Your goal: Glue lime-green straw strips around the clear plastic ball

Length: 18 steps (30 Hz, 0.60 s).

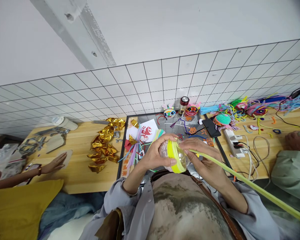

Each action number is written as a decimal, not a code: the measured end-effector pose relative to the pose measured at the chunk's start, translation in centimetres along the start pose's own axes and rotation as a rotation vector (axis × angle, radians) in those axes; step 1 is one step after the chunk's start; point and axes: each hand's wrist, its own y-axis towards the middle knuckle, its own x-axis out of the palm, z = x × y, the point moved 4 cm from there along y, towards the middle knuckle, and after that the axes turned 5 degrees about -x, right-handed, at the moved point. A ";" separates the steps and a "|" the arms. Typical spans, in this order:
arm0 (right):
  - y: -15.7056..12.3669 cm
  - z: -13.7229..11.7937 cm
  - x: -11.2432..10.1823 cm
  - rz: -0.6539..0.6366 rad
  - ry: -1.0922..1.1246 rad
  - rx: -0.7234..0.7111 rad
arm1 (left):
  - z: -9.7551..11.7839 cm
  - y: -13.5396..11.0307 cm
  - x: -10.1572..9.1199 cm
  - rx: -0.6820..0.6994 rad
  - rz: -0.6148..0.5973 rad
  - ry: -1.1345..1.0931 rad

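Note:
My left hand (152, 154) is wrapped round a clear, rounded plastic bottle piece (182, 158), thumb at the front and fingers over the top. Bright yellow fuzzy pipe cleaner (174, 154) circles the plastic in a band. At its right side, my right hand (205, 163) pinches the pale yellow pipe cleaner strip (236, 174) between thumb and fingers, close against the bottle. The strip's long free end runs over my right wrist to the lower right. My fingers hide part of the bottle.
A dark-framed mat holds loose pipe cleaners (135, 150), white paper with a red design (148, 130), a glass flask (183, 106) and decorated round faces (169, 111). Gold foil (103, 141) lies left; a phone (211, 128) and power strip (233, 142) right. People sit on both sides.

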 end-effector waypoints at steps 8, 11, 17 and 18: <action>-0.1 0.0 0.1 -0.044 -0.038 -0.017 | 0.0 0.0 0.1 -0.025 -0.002 -0.010; -0.1 0.0 0.1 -0.043 -0.037 -0.013 | -0.1 0.0 0.1 -0.016 -0.008 -0.010; -0.3 0.1 0.1 -0.047 -0.036 -0.026 | -0.3 -0.1 0.0 -0.020 -0.002 0.001; -0.3 0.1 0.1 -0.043 -0.036 -0.037 | -0.3 -0.1 0.0 -0.021 0.000 0.007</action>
